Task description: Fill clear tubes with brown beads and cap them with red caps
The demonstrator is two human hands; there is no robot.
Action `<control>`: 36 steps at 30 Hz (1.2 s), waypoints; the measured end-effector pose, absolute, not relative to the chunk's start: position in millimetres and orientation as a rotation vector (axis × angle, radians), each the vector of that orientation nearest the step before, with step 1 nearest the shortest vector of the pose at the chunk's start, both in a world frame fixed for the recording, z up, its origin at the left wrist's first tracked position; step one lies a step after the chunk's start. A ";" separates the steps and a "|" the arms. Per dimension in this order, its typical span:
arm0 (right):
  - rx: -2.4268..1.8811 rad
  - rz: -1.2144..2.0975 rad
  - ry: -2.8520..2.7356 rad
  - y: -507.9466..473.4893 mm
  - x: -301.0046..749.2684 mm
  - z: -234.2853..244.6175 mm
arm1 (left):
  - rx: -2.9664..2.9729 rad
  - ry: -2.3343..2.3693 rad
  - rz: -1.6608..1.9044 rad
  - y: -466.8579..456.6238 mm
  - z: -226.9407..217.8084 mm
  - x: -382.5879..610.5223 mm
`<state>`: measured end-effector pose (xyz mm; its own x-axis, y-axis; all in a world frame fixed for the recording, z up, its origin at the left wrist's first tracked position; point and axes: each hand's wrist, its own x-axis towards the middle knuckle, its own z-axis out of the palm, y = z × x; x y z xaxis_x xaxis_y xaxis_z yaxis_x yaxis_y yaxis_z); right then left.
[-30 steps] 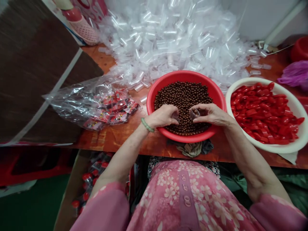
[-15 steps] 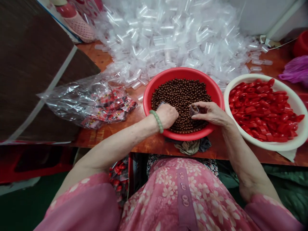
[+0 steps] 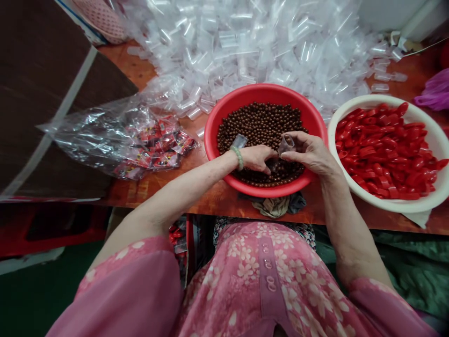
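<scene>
A red basin (image 3: 217,126) holds a heap of small brown balls (image 3: 261,124). My right hand (image 3: 308,152) pinches a small clear plastic tube (image 3: 286,144) over the balls. My left hand (image 3: 257,158), with a green bead bracelet at the wrist, is curled with fingertips down among the balls right beside the tube; what it holds is hidden. Another clear tube (image 3: 239,141) lies on the balls just behind my left wrist.
A white basin (image 3: 424,206) of red caps stands at the right. A large pile of clear tubes (image 3: 252,42) fills the back of the orange table (image 3: 157,196). A crinkled clear bag (image 3: 115,135) with red packets lies at the left. Purple plastic (image 3: 437,89) sits far right.
My left hand moved right through the balls and closer to the tube in my right hand. The view tilted down slightly.
</scene>
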<state>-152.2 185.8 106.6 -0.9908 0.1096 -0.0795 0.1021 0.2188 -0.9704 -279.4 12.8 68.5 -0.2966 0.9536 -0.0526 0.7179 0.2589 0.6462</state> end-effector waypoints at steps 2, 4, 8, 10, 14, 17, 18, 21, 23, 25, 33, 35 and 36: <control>-0.242 1.929 -2.418 185.3 -151.7 105.5 | 1.491 1.888 0.710 10.0 82.1 -283.7; -0.244 1.904 -2.405 185.0 -150.8 104.6 | 1.421 1.657 0.773 3.7 95.5 -287.7; -0.216 1.855 -2.424 185.5 -148.9 104.1 | 1.223 1.479 1.097 -17.2 113.2 -288.9; -0.196 1.838 -2.442 185.5 -148.2 104.3 | 1.128 1.428 1.221 -26.9 116.9 -286.1; -0.173 1.890 -2.390 183.7 -147.8 103.8 | 0.939 1.300 1.470 -36.5 119.4 -276.9; -0.163 1.941 -2.302 182.7 -147.8 102.7 | 0.717 1.137 1.624 -38.3 119.6 -269.5; -0.166 1.952 -2.281 182.7 -147.7 102.5 | 0.654 1.086 1.643 -38.8 119.5 -267.3; -0.176 1.955 -2.274 183.4 -147.5 102.1 | 0.555 0.980 1.661 -40.0 118.7 -262.4; -0.158 1.919 -2.297 183.3 -147.3 102.1 | 0.516 0.943 1.676 -40.3 117.9 -260.8; -0.139 1.887 -2.297 182.3 -147.2 102.1 | 0.483 0.924 1.698 -40.2 116.9 -260.4; -0.185 1.836 -2.300 177.2 -148.6 103.0 | 0.423 0.952 1.723 -37.9 115.4 -263.4; -0.207 1.813 -2.301 177.5 -149.8 102.1 | 0.408 0.974 1.722 -37.5 115.4 -263.8; -0.216 1.799 -2.307 178.0 -150.4 101.4 | 0.404 0.984 1.722 -37.3 115.5 -264.0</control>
<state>-150.4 178.0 101.4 -0.9677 0.2412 0.0729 -0.0120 0.2450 -0.9694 -264.0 -37.3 115.5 -0.3811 0.9042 -0.1929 -0.6251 -0.0983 0.7743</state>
